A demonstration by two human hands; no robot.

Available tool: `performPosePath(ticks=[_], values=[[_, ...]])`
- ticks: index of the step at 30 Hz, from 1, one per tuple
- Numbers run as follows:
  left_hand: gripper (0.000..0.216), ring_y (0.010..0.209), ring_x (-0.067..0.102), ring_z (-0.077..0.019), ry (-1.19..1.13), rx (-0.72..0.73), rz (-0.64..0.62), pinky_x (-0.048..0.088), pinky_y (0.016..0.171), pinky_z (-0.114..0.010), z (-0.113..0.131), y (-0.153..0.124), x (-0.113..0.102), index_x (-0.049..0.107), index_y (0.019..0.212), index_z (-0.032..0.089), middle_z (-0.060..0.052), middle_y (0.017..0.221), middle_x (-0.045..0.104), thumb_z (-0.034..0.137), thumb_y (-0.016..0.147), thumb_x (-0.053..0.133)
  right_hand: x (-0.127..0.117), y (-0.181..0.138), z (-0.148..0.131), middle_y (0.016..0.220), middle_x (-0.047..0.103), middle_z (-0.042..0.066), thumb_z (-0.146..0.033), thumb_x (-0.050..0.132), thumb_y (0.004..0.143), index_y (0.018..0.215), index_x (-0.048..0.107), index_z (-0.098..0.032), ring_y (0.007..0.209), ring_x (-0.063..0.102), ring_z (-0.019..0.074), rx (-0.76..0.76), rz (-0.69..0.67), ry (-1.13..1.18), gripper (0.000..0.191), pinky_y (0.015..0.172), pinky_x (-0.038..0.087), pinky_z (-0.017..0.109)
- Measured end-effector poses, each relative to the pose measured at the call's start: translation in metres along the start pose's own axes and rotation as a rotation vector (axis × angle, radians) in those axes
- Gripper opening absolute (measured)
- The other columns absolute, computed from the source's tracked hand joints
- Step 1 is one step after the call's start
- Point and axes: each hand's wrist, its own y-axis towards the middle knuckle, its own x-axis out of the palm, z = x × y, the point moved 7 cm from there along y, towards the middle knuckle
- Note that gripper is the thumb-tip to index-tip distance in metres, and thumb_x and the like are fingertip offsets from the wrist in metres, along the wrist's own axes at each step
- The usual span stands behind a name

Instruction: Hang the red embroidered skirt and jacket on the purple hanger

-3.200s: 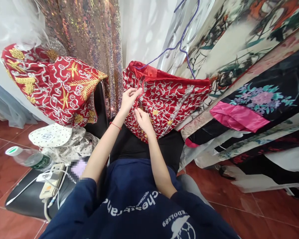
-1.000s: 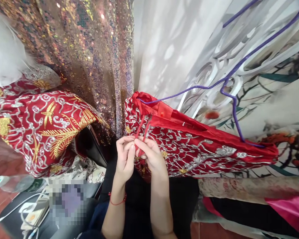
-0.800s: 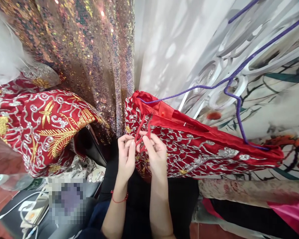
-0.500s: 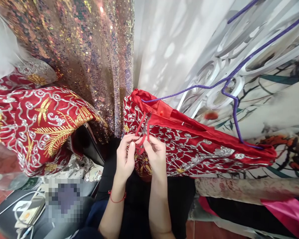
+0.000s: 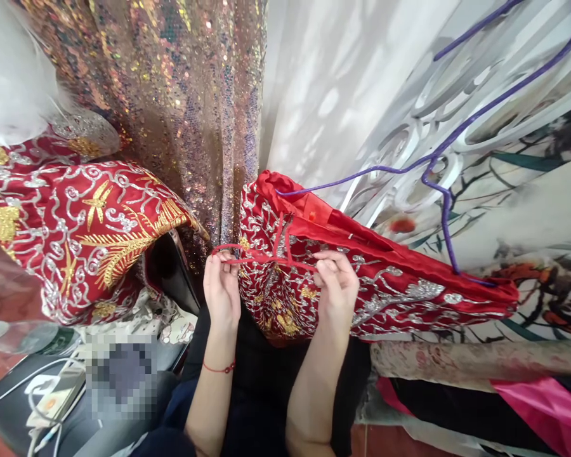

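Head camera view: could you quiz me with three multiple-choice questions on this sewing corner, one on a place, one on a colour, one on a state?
1. Where does the purple hanger sit?
A. inside the red embroidered garment
B. on the floor
C. in the left hand

2. What colour is the thin cord between the hands?
A. white
B. red
C. green

3. How is the cord held?
A. slack in a heap
B. drawn out sideways between both hands
C. untouched

Answers:
1 A, its wire runs into the garment's open top.
2 B, it matches the garment's satin.
3 B, the left hand and the right hand each pinch an end, set apart.
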Motion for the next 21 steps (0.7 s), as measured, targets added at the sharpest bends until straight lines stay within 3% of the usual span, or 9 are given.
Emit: performPosePath(ticks=[3, 5, 9, 11, 13, 17, 19, 21], values=[[0.020, 0.058, 0.053, -0.0034, -0.197, -0.119, 0.054, 0.046, 0.057, -0.012, -0.010, 0.010, -0.007, 0.059, 0.078, 0.017, 0.005, 0.070, 0.055, 0.025, 0.092, 0.070, -0.020, 0.002, -0.013, 0.052, 0.038, -0.011, -0.031, 0.079, 0.078, 0.085, 0.068, -0.020, 0.045, 0.031, 0.0044, -0.096, 0.181, 0.004, 0.017, 0.045, 0.024, 0.019], [0.021, 0.049, 0.048, -0.0024, -0.199, -0.197, 0.089, 0.040, 0.047, -0.010, -0.016, 0.015, -0.011, 0.060, 0.079, 0.016, 0.005, 0.063, 0.051, 0.021, 0.100, 0.058, -0.029, 0.000, -0.021, 0.054, 0.041, -0.011, -0.031, 0.078, 0.077, 0.083, 0.065, -0.020, 0.045, 0.031, 0.0037, -0.141, 0.273, 0.008, 0.019, 0.045, 0.025, 0.019], [0.039, 0.041, 0.048, -0.0007, -0.198, -0.417, 0.193, 0.040, 0.042, -0.006, -0.030, 0.016, -0.020, 0.063, 0.085, 0.012, 0.004, 0.058, 0.054, 0.015, 0.108, 0.031, -0.024, -0.002, -0.026, 0.058, 0.052, -0.009, -0.033, 0.076, 0.083, 0.087, 0.065, -0.019, 0.044, 0.042, 0.0045, -0.063, 0.147, -0.085, 0.018, 0.045, 0.031, 0.019], [0.043, 0.056, 0.064, -0.0005, -0.262, -0.464, 0.287, 0.052, 0.059, -0.003, -0.034, 0.018, -0.028, 0.062, 0.086, 0.012, 0.001, 0.067, 0.064, 0.011, 0.107, 0.025, -0.025, -0.004, -0.031, 0.060, 0.060, -0.006, -0.033, 0.075, 0.084, 0.089, 0.065, -0.019, 0.048, 0.054, 0.0076, -0.078, 0.160, -0.128, 0.018, 0.048, 0.038, 0.020], [0.045, 0.082, 0.073, -0.0027, -0.301, -0.441, 0.321, 0.057, 0.077, -0.006, -0.034, 0.024, -0.035, 0.064, 0.090, 0.013, -0.003, 0.081, 0.071, 0.009, 0.106, 0.022, -0.033, -0.007, -0.046, 0.063, 0.065, -0.004, -0.033, 0.074, 0.083, 0.089, 0.063, -0.019, 0.054, 0.063, 0.0113, -0.203, 0.323, -0.123, 0.018, 0.050, 0.043, 0.022], [0.046, 0.116, 0.068, -0.0042, -0.272, -0.339, 0.221, 0.055, 0.091, -0.006, -0.031, 0.042, -0.045, 0.068, 0.100, 0.014, -0.009, 0.106, 0.074, 0.011, 0.105, 0.022, -0.044, -0.019, -0.072, 0.065, 0.062, -0.006, -0.033, 0.074, 0.079, 0.087, 0.058, -0.023, 0.054, 0.064, 0.0122, -0.507, 0.660, -0.043, 0.020, 0.048, 0.045, 0.024], [0.045, 0.126, 0.063, -0.0047, -0.249, -0.286, 0.169, 0.053, 0.096, -0.007, -0.030, 0.048, -0.048, 0.068, 0.102, 0.014, -0.011, 0.116, 0.073, 0.011, 0.103, 0.023, -0.044, -0.024, -0.077, 0.068, 0.060, -0.007, -0.033, 0.074, 0.079, 0.087, 0.056, -0.024, 0.053, 0.061, 0.0115, -0.572, 0.735, -0.044, 0.021, 0.049, 0.049, 0.026], [0.041, 0.129, 0.061, -0.0060, -0.239, -0.251, 0.145, 0.053, 0.101, -0.010, -0.032, 0.050, -0.050, 0.068, 0.103, 0.014, -0.011, 0.121, 0.072, 0.009, 0.101, 0.027, -0.043, -0.026, -0.074, 0.070, 0.058, -0.007, -0.033, 0.072, 0.080, 0.087, 0.056, -0.025, 0.054, 0.061, 0.0113, -0.557, 0.727, -0.048, 0.019, 0.051, 0.051, 0.028]])
